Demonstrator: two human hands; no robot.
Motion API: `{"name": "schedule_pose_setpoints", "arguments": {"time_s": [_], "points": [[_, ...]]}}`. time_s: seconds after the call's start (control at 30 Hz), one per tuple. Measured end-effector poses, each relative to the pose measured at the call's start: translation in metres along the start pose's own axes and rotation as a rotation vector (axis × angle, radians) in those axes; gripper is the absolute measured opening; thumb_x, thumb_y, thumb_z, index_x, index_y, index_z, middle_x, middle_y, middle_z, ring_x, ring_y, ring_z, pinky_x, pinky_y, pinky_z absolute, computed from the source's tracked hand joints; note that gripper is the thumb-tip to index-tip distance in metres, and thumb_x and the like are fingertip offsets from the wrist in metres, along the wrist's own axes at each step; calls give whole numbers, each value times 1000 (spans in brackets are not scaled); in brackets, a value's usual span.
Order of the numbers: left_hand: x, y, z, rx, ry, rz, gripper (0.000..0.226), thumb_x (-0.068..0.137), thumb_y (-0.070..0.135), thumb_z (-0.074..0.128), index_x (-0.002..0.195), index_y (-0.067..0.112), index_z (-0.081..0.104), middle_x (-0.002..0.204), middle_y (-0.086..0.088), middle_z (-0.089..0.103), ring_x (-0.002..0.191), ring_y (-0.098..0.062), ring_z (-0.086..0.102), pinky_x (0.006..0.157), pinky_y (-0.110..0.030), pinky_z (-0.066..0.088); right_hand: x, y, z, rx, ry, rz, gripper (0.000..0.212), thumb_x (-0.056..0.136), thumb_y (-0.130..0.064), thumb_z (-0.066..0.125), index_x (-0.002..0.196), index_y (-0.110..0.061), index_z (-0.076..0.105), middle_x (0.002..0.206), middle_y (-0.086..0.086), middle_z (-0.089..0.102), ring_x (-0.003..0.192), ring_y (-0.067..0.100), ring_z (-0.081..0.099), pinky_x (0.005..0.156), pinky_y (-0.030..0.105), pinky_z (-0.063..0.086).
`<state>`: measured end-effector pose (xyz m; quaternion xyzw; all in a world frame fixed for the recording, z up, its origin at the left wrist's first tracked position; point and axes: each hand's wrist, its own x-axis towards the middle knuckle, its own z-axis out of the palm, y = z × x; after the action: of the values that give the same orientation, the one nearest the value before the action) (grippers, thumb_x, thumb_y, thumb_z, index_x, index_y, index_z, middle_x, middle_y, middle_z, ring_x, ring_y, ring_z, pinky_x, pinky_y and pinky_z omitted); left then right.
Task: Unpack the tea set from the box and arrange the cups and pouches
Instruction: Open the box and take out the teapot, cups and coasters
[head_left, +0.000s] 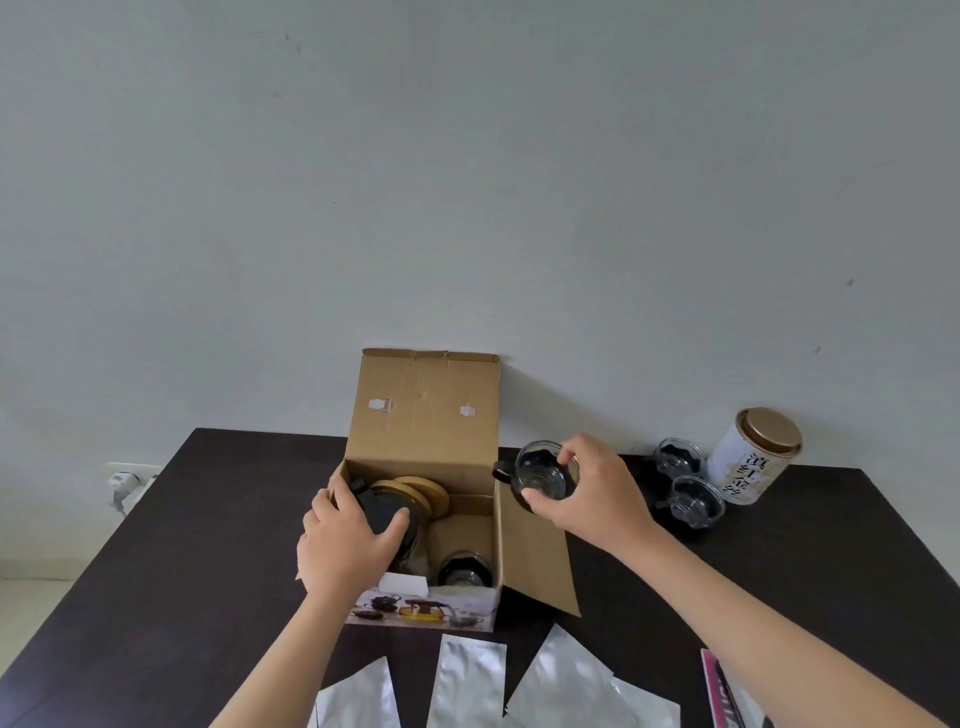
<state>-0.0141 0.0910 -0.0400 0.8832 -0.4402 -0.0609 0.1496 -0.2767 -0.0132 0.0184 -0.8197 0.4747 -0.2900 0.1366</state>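
Cardboard box (422, 470) sits open at centre of dark desk (208, 545), back lid flap upright against wall, R side flap folded out. L hand (347, 543) reaches into box at its 9 o'clock side, fingers and thumb curled round the dark glass teapot (392, 512) w/ bamboo lid (415, 491) lying inside. One glass cup (464, 570) in box compartment at 5 o'clock of teapot. R hand (587, 491) just outside box at 3 o'clock, above the folded-out flap, fingertips and thumb pinching rim of a glass cup w/ dark handle (543, 475), held off desk. Two more cups (696, 500) stand on desk further toward 3 o'clock, close together, beside white tea tin (750, 457) w/ gold lid. Silver pouches (470, 683) lie flat at 6 o'clock of box, near desk edge, approx. three side by side; pink-edged packet (719, 691) at 4 o'clock.
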Motion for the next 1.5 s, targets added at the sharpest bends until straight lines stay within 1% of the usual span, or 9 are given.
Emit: {"name": "schedule_pose_setpoints", "arguments": {"time_s": [0.23,0.47,0.77,1.0,1.2,1.27,1.33,1.37,1.5], "points": [[0,1,-1,15,-10,-6,100,80,73,42,149,7,11,146,-21,33,128,-39,39,93,-46,46,-61,92,-32,-67,-117,299,40,59,-33,77,71,-20,41,72,-1,48,65,13,47,53,23,34],[1,0,3,17,2,-14,100,79,74,42,149,9,12,144,-21,36,126,-40,41,90,-49,48,-97,155,-37,-114,-198,517,43,56,-29,77,71,-20,38,85,-1,45,77,16,47,55,26,34],[4,-1,7,30,0,-26,99,78,73,44,148,9,15,142,-22,38,124,-42,43,85,-51,50,-92,178,-35,-14,-174,531,40,61,-12,76,70,-15,37,85,1,45,70,16,46,58,26,36],[4,0,7,27,-1,-31,99,78,72,46,148,9,16,142,-22,37,124,-42,42,84,-51,50,-79,186,-40,-10,-174,567,41,60,-12,77,74,-13,39,89,5,48,72,18,49,59,27,39],[4,0,6,18,2,-31,98,79,71,47,148,9,16,142,-22,38,124,-42,42,84,-50,50,-79,185,-38,13,-169,594,43,62,-8,78,86,-11,43,104,7,49,88,23,54,67,28,43],[4,0,7,17,1,-32,98,79,72,47,148,9,16,141,-22,38,124,-42,43,84,-49,50,-79,183,-37,6,-196,595,44,64,-9,76,91,-15,43,108,4,47,94,24,52,84,35,45],[4,0,7,15,4,-29,98,79,72,47,148,9,17,141,-22,38,124,-41,43,84,-49,50,-76,177,-35,-74,-236,557,47,65,-13,76,99,-19,45,112,0,44,107,25,48,108,47,28],[4,0,7,12,6,-28,98,79,72,47,148,9,17,141,-22,38,124,-41,43,85,-50,49,-72,170,-34,-119,-243,522,50,66,-16,77,105,-19,47,116,1,43,114,26,46,110,49,21],[4,1,6,1,9,-38,99,78,72,47,148,8,16,141,-22,38,125,-42,41,88,-51,48,-47,111,-25,-52,-234,335,65,74,-26,78,130,-15,46,143,7,36,137,27,32,111,39,27]]}}
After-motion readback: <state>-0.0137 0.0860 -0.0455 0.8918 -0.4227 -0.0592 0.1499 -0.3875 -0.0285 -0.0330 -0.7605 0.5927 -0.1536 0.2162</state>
